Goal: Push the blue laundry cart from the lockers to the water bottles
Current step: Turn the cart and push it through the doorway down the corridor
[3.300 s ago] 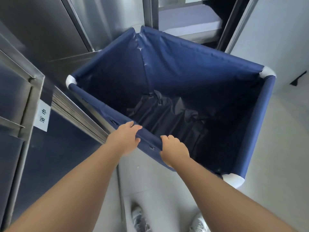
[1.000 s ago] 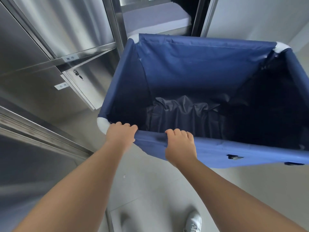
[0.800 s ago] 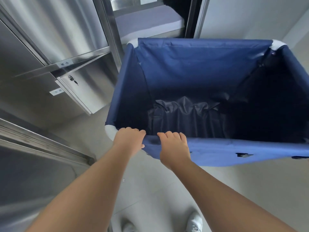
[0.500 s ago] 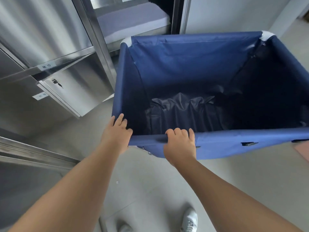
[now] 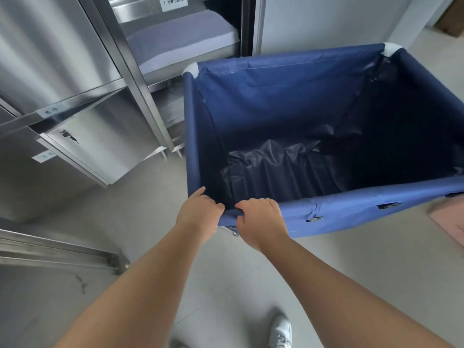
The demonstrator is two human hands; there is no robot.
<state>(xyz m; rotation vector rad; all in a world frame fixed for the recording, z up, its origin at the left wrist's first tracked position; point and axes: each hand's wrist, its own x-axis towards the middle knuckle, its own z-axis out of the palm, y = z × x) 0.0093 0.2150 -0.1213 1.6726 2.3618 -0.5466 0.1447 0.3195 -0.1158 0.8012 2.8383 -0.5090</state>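
The blue laundry cart (image 5: 288, 96) fills the right half of the head view, a fabric bin with white corner caps and a dark crumpled liner at its bottom. My left hand (image 5: 198, 212) grips the near-left corner of the rim. My right hand (image 5: 261, 219) is closed over the near rim just beside it. The steel lockers (image 5: 82, 136) stand to the left of the cart, with a gap of floor between them. No water bottles are in view.
An open steel shelf unit (image 5: 175, 38) holding folded grey linen stands behind the cart's far-left corner. A pink object (image 5: 449, 217) lies on the floor at the right edge. A steel rail (image 5: 57, 252) runs along the floor at left. Pale floor tiles (image 5: 226, 285) lie under me.
The cart has swung away from the lockers and to the right. My left hand slid to the near-left corner, and both hands kept hold of the rim.
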